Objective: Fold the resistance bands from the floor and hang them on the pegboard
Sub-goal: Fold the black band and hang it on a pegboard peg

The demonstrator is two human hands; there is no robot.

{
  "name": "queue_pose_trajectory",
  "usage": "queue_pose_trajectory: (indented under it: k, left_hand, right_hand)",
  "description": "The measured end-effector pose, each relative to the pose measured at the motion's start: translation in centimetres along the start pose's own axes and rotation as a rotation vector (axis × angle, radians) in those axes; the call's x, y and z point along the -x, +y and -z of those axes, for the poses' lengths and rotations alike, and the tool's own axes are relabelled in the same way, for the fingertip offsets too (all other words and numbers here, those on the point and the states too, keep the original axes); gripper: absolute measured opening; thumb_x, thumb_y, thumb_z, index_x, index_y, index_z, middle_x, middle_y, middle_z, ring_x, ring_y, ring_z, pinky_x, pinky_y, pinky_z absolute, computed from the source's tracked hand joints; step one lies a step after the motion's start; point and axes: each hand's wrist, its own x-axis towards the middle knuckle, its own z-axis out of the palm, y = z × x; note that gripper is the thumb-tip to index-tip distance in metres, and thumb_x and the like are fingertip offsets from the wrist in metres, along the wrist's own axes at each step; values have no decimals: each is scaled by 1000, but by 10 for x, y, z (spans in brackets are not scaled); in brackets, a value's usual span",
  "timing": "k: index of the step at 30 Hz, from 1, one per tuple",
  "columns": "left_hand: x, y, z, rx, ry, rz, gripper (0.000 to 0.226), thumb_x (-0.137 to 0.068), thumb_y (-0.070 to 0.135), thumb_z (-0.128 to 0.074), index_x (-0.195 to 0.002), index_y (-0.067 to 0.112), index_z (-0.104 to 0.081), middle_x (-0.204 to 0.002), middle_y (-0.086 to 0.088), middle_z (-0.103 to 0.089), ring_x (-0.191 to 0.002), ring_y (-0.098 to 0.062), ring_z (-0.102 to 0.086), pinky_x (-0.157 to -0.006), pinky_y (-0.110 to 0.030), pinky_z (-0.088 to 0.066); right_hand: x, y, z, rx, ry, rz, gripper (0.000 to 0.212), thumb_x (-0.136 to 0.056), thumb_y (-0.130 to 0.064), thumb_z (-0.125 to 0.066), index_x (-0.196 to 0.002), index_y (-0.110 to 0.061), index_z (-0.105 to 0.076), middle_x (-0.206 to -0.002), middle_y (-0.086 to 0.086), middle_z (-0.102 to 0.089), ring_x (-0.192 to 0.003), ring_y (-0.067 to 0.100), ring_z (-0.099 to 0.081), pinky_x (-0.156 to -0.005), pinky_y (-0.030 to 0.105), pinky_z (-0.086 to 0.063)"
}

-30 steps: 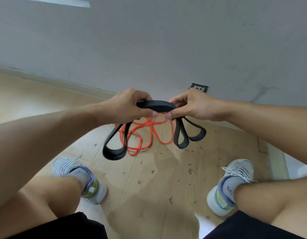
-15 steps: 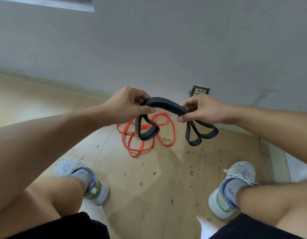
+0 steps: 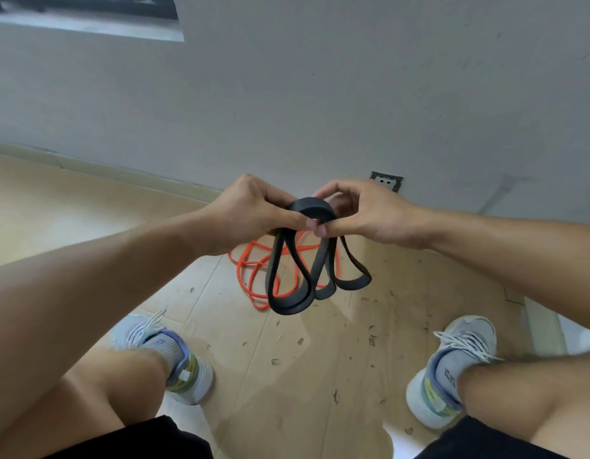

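From the head camera, folding is under way: the left hand (image 3: 250, 210) and right hand (image 3: 363, 213) pinch the gathered top of the black band (image 3: 288, 286), its loops hanging above the floor (image 3: 303, 376). The orange band (image 3: 250, 263) lies near the floor's wall edge. Next, I judge, gather the loops tighter; no pegboard shows.

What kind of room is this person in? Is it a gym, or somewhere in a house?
Probably a plain indoor room used for exercise, perhaps at home. It has a light wood floor, a bare grey wall with a socket, and resistance bands: a black band in both hands and an orange one on the floor.
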Motion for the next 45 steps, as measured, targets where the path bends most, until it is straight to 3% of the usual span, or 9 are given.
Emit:
queue_pose_trajectory:
  k: [5, 10, 15, 19, 29, 34, 38, 42, 45]
  left_hand:
    - [-2, -1, -1, 55, 68, 2, 27, -79, 22, -85, -103, 13, -76, -91, -9, -79, -90, -28, -77, -95, -46, -59]
    - [-4, 4, -5, 88, 146, -80, 39, -84, 23, -82, -115, 18, -58, -92, -7, -80, -87, -24, -78, -95, -46, -58]
    - [0, 11, -13, 46, 269, -233, 32, -95, 22, -70, -114, 19, -44, -93, -9, -75, -82, -20, -77, -84, -39, -63]
    - [-3, 24, -17, 15, 391, -322, 20, -97, 25, -68, -104, 21, -50, -91, -4, -72, -78, -19, -73, -77, -31, -62]
    - [-5, 90, 1, 29, 451, -490, 19, -95, 22, -71, -93, 32, -54, -87, -4, -72, -76, -17, -68, -80, -46, -57]
    - [8, 142, 16, -127, 429, -563, 29, -85, 23, -81, -95, 31, -55, -89, 8, -71, -71, -3, -64, -68, -19, -48]
    - [23, 192, 23, -164, 497, -630, 21, -88, 20, -77, -94, 30, -59, -91, 12, -71, -77, -4, -68, -69, -29, -56]
    - [36, 242, 26, -229, 573, -702, 14, -92, 23, -72, -98, 30, -62, -95, 19, -70, -90, 8, -65, -76, -16, -50]
    - [37, 280, 32, -251, 663, -773, 10, -93, 23, -71, -101, 27, -66, -96, 20, -67, -92, 4, -65, -73, -15, -49]
  right_hand:
    - [2, -9, 6, 3, 105, 28, 41, -84, -24, -86, -112, -25, -57, -95, 0, -81, -88, 16, -76, -93, 39, -58]
    - [5, -9, 6, 8, 198, 61, 35, -83, -26, -86, -106, -24, -60, -89, -4, -80, -84, 10, -76, -90, 39, -59]
    - [8, -17, 10, 50, 363, 177, 48, -82, -30, -86, -121, -31, -58, -96, -6, -77, -86, 12, -76, -87, 37, -62]
    - [14, -29, 17, 120, 449, 237, 28, -86, -33, -83, -106, -33, -64, -96, -11, -76, -82, 7, -73, -77, 32, -62]
    - [36, -91, 51, 215, 641, 322, 21, -86, -31, -81, -103, -32, -69, -92, -17, -70, -72, 7, -67, -64, 21, -55]
    - [59, -126, 77, 223, 750, 379, 17, -87, -31, -80, -103, -31, -72, -94, -16, -73, -72, 7, -66, -68, 24, -55]
    - [82, -162, 101, 321, 806, 430, 18, -89, -31, -78, -105, -30, -71, -97, -16, -71, -73, 6, -64, -70, 23, -54]
    - [103, -202, 122, 422, 885, 497, 22, -90, -31, -76, -109, -26, -67, -101, -16, -67, -79, 2, -60, -76, 24, -51]
    - [116, -233, 144, 388, 921, 519, 22, -91, -35, -76, -109, -29, -65, -102, -16, -67, -82, 3, -62, -75, 21, -51]
